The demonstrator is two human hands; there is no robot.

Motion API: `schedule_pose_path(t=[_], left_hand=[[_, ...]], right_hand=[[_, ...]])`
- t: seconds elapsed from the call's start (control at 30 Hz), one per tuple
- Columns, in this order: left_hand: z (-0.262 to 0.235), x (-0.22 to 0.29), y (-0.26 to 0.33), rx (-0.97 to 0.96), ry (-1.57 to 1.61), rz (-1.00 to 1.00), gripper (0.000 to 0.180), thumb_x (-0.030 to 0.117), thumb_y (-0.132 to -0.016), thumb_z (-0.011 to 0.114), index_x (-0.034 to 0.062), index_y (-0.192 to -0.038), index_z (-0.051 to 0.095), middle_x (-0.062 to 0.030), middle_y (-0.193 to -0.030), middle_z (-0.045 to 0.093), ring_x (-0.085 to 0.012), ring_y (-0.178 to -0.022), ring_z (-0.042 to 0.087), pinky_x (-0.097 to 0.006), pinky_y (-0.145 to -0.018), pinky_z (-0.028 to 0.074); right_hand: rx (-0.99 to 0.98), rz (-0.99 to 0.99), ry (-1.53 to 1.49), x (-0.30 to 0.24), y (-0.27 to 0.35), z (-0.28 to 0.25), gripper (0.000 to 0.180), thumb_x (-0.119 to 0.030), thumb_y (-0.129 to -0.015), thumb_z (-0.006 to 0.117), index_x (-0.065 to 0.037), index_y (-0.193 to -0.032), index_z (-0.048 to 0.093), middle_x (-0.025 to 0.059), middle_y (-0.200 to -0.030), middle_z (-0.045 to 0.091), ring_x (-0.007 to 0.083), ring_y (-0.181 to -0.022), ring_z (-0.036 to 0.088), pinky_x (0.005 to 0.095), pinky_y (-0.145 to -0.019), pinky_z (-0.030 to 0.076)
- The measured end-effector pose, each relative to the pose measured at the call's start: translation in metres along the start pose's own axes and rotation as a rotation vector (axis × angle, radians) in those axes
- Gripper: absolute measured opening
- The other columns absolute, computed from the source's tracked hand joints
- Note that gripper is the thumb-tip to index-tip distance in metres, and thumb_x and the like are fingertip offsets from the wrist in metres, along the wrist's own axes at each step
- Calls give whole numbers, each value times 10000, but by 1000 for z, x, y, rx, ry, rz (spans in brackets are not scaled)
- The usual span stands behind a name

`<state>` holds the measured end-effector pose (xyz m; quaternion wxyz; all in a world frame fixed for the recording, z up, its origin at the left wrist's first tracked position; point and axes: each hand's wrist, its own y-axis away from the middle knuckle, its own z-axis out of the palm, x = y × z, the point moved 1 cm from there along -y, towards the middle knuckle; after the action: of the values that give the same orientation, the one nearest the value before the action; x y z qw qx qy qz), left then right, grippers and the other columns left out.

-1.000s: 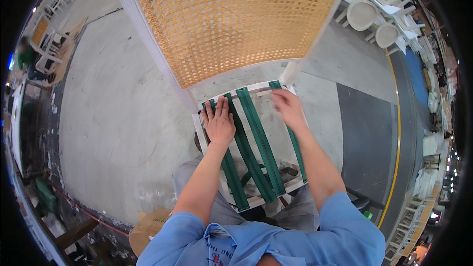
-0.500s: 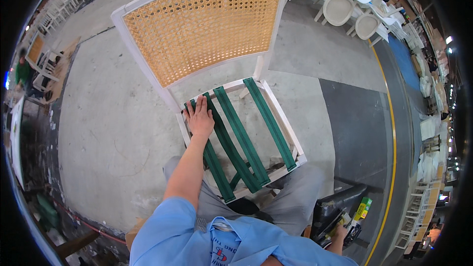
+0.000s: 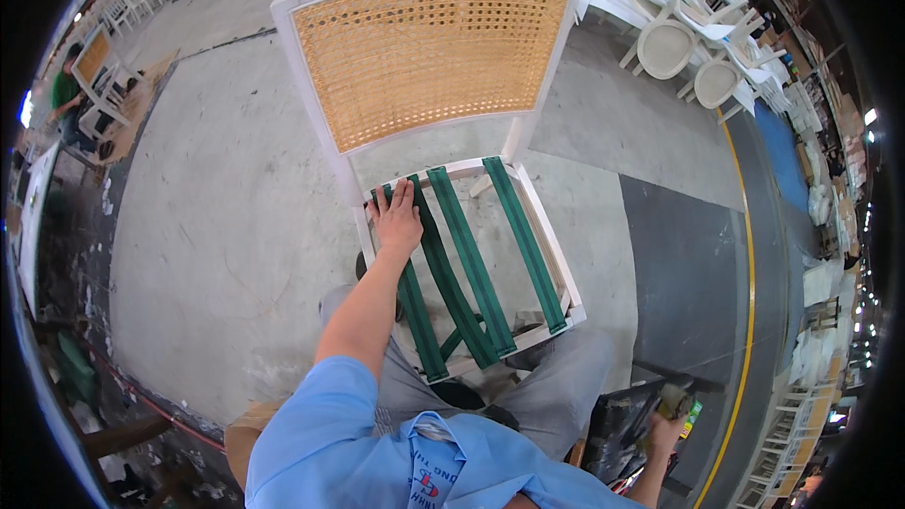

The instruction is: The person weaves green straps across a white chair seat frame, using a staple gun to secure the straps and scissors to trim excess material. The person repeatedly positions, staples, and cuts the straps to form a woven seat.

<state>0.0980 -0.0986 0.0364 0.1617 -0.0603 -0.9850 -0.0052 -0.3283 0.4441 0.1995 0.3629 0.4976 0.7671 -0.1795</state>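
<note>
A pale wooden chair frame (image 3: 576,312) stands in front of my knees, with a woven cane back (image 3: 434,57). Green webbing straps (image 3: 468,250) run front to back over its open seat. My left hand (image 3: 397,224) lies on the rear left of the seat, fingers stretched out over the ends of the two leftmost straps at the back rail. Low on the right, away from the chair, my right hand (image 3: 666,432) is closed around a staple gun (image 3: 674,401) with a dull metal head; its details are small and partly blurred.
Beside my right knee is a dark holder (image 3: 608,438), with a green and yellow box (image 3: 692,418) near the right hand. White chairs (image 3: 666,47) are piled at the far right. At the far left, a person in green (image 3: 66,90) sits by another chair (image 3: 99,75).
My right hand has risen from beside the dark holder, bringing the staple gun up. The left hand stays on the rear straps. The whole view has shifted slightly.
</note>
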Motion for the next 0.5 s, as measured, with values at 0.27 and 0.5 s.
schedule_pose_path(t=[0.27, 0.5], left_hand=[[11, -11, 0, 151, 81, 39, 612, 238, -975, 597, 185, -1563, 438, 25, -1652, 367, -432, -1538, 252, -658, -1230, 177], [16, -16, -2, 179, 139, 22, 618, 214, -945, 618, 182, -1543, 468, 30, -1641, 383, -414, -1537, 265, -627, -1242, 179]], right_hand=[[-747, 19, -261, -261, -40, 207, 366, -258, -957, 747, -55, -1241, 636, -7, -894, 662, 97, -643, 569, 272, -548, 456], [-1154, -58, -268, -383, 0, 455, 274, -285, -996, 704, -55, -1115, 615, 58, -901, 645, 158, -526, 583, 315, -438, 463]])
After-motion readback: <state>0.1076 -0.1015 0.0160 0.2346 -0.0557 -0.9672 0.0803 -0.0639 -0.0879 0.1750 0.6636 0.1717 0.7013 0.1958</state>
